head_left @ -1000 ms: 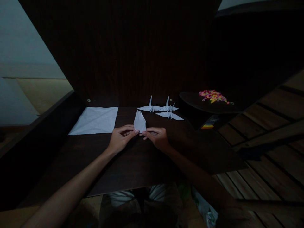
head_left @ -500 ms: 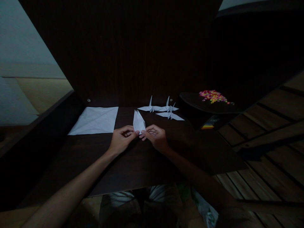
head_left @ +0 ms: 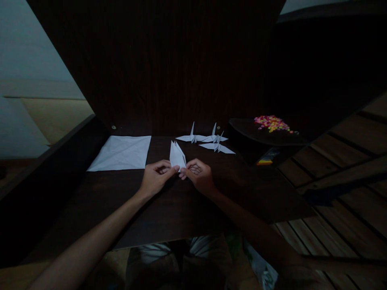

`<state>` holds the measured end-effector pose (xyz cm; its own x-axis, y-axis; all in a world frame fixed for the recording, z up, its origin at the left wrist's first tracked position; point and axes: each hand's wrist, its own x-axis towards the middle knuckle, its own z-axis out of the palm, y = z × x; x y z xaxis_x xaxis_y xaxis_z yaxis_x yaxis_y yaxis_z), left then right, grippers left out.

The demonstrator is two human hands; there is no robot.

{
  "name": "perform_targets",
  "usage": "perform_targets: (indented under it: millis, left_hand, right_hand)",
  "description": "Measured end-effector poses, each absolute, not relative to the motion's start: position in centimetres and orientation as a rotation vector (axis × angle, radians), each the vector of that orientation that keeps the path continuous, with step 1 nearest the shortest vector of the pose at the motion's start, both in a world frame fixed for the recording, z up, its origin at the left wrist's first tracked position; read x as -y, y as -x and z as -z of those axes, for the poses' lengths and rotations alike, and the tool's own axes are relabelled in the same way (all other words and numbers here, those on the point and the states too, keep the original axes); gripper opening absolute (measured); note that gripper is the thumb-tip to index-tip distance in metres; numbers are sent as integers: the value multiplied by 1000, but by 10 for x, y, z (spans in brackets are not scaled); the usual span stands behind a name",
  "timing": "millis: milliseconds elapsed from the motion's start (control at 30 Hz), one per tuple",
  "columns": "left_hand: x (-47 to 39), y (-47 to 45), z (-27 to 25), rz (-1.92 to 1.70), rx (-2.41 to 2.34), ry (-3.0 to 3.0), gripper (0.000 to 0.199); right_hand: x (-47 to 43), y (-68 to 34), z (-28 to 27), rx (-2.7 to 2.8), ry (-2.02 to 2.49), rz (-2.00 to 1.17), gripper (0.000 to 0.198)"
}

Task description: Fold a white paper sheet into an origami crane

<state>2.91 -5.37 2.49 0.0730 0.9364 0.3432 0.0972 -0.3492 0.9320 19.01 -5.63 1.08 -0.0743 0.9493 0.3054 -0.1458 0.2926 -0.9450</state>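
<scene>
Both our left hand (head_left: 155, 176) and right hand (head_left: 202, 176) pinch a pointed, white folded-paper form (head_left: 177, 156) at its six-o'clock end.

Both thumbs (head_left: 173, 170) hide part of the folded paper (head_left: 176, 157), apparently its lower corners.
</scene>
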Motion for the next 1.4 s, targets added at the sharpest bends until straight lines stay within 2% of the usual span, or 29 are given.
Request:
perform_targets:
  millis: [400,800,1400]
  left_hand:
    - [54,-27,-34,-1285,-1114,-1531,26]
    - [54,-28,-29,-1308,-1051,-1511,20]
    - [55,-29,-26,-1307,-1075,-1502,23]
  right_hand:
    - [51,-197,-6,1356,857,-1062,30]
    - [47,-200,-2,1450,799,-1118,20]
    - [54,-192,-11,1352,802,-1068,22]
